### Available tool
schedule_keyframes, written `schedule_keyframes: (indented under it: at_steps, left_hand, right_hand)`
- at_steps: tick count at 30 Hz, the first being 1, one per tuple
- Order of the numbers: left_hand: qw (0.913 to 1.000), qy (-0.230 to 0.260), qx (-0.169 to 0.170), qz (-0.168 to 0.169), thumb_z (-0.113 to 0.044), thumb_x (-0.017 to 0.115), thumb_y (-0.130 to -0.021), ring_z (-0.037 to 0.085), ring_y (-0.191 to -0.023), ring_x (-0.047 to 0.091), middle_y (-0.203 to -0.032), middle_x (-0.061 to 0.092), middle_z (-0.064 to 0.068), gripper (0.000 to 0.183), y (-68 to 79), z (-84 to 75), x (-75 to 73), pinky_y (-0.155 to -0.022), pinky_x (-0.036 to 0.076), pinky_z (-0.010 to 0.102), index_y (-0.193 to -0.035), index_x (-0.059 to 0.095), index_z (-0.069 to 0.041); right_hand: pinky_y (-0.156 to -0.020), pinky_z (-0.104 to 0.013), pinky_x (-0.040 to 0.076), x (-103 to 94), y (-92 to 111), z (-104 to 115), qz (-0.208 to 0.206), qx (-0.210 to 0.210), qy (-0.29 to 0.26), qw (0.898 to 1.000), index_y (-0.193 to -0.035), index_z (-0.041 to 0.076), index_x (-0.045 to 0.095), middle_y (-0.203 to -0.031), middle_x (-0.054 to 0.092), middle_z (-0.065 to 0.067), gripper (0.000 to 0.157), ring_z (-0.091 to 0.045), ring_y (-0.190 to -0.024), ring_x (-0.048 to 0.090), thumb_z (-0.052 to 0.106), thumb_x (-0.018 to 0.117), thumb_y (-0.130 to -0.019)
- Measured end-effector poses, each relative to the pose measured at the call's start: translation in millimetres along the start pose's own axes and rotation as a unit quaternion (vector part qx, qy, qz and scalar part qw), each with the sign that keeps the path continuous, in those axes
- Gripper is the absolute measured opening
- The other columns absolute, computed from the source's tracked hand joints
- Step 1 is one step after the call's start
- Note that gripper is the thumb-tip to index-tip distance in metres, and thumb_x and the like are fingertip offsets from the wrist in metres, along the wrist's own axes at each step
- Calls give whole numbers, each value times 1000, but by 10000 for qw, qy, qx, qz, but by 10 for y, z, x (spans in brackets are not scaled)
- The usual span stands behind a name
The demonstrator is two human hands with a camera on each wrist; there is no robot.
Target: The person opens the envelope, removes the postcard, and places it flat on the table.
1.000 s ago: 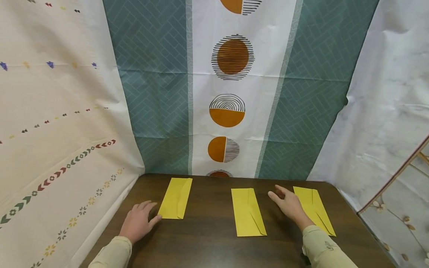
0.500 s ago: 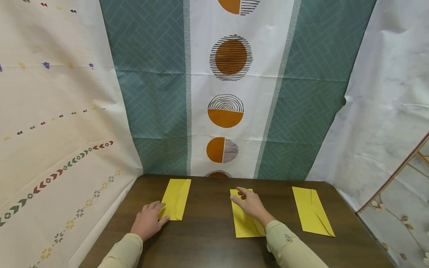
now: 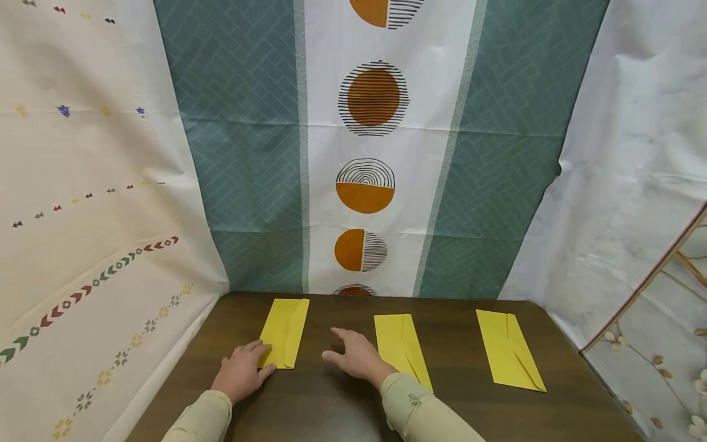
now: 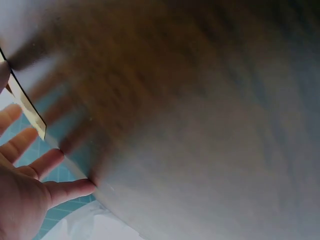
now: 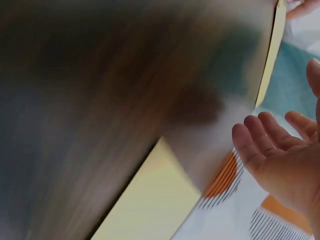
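Three yellow envelopes lie spaced across a dark brown table. The left envelope [image 3: 285, 331] has my left hand [image 3: 241, 372] at its lower left edge, fingers spread and touching it. My right hand [image 3: 356, 356] hovers with loosely extended fingers between the left envelope and the middle envelope [image 3: 402, 344], holding nothing; its wrist covers part of the middle one. The right envelope [image 3: 510, 350] lies apart from both hands. In the left wrist view the left hand's fingers [image 4: 42, 162] are spread against the tabletop. The right wrist view shows the right hand [image 5: 280, 155] above the table.
The brown table [image 3: 309, 411] ends at a hanging cloth [image 3: 361, 258] with orange circles. A cream patterned cloth [image 3: 99, 294] borders the left side, and a pale floral cloth [image 3: 635, 245] the right.
My right hand has swept left from beside the right envelope, across the middle one, to the gap beyond it. My left hand has shifted slightly onto the left envelope's edge.
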State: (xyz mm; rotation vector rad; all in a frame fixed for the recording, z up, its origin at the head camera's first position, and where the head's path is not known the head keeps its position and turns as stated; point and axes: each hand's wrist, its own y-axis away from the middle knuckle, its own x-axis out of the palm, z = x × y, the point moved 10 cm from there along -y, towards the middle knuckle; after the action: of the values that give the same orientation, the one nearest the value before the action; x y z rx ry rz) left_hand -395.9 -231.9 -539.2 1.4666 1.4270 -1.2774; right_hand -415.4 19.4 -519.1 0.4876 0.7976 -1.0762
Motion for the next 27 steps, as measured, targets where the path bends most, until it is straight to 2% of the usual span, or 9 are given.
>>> schedule_keyframes:
  at_steps: [4,9,18,21,27]
  left_hand:
    - [9999,-127,48,-63,-43,77,-97,50,-124,64,-139,70,19,45,24,9,0,-89,48,80,-130,75,-12]
    - [9997,-232,102,-64,-43,76,-98,50,-125,64,-139,71,19,44,15,0,20,-90,47,82,-130,75,-13]
    - [9991,-387,127,84,-52,71,-100,52,-133,60,-146,66,18,54,43,27,121,-94,40,89,-138,71,-13]
    - [9990,-370,125,233,-56,66,-101,54,-141,53,-154,59,19,62,92,49,184,-98,33,93,-146,65,-12]
    - [9979,-58,47,641,-66,51,-105,56,-159,26,-175,32,19,82,233,67,335,-108,6,95,-164,42,-9]
  right_hand:
    - [-118,-54,47,231,-54,218,150,-188,740,9970,-160,14,51,-157,59,-11,72,-36,-147,55,50,72,-100]
    - [-116,-52,48,457,-80,380,256,-343,1669,9850,-161,21,50,-155,61,-9,74,-35,-144,57,57,70,-99]
    - [-123,-60,39,743,-108,445,747,-241,2249,9712,-166,33,40,-165,49,-8,82,-39,-155,44,66,69,-96]
    - [-124,-63,36,809,-107,444,793,-244,2335,9688,-166,35,38,-168,45,-8,81,-40,-157,40,67,66,-97]
    - [-128,-67,26,915,-100,434,971,-96,2364,9668,-167,43,32,-175,35,-7,81,-43,-163,28,74,59,-97]
